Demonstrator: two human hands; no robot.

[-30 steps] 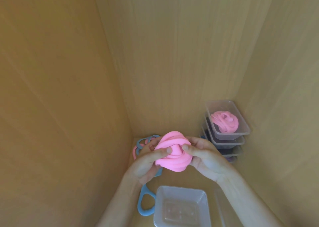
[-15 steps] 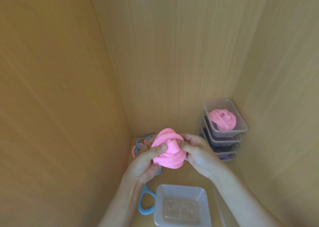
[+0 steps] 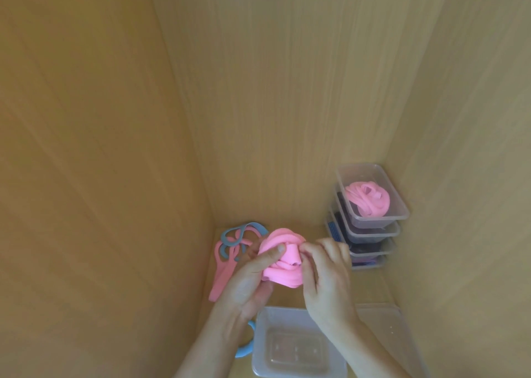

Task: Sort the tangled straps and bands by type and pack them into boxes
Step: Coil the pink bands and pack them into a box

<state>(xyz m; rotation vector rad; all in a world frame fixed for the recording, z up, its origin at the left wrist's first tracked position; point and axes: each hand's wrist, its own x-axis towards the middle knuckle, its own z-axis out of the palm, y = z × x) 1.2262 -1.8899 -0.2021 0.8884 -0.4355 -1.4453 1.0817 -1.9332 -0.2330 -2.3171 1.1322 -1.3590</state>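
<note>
A coiled pink band (image 3: pixel 283 258) is held up between both hands above the wooden floor. My left hand (image 3: pixel 250 277) grips it from the left, thumb pressed across the coil. My right hand (image 3: pixel 327 274) pinches its right side with curled fingers. Below the hands stands an empty clear plastic box (image 3: pixel 298 346). At the back right is a stack of clear boxes (image 3: pixel 370 234); the top one holds another coiled pink band (image 3: pixel 367 202). Loose pink and blue bands (image 3: pixel 230 251) lie tangled at the back left.
Wooden walls close in on the left, back and right. A blue band loop (image 3: pixel 247 346) pokes out beside the empty box. A clear lid (image 3: pixel 393 334) lies to the right of that box.
Both hands have kept winding the pink band, which looks tighter and sits slightly lower. The right fingers have moved onto the coil's right edge.
</note>
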